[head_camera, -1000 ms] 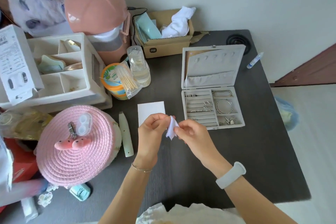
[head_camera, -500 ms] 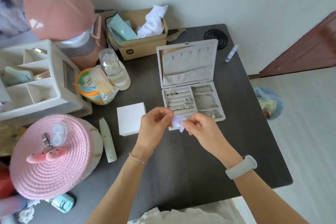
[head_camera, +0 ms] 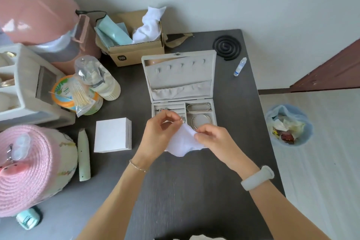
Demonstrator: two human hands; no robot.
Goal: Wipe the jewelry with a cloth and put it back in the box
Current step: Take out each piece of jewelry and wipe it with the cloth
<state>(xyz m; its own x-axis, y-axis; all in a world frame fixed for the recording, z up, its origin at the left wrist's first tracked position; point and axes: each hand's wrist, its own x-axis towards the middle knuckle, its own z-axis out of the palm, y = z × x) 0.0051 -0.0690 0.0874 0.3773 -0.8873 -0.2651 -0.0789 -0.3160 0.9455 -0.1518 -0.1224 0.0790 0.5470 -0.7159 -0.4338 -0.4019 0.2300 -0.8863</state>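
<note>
L hand: pinching sm. silver piece, too tiny to ID
R hand: gripping cloth at 3 o'clock
Box: open, 12 o'clock of both hands, L hand nearer

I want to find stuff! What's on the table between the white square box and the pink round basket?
In the head view, a pale green pen-shaped tool lies on the dark table between the white square box and the pink woven basket.
</note>
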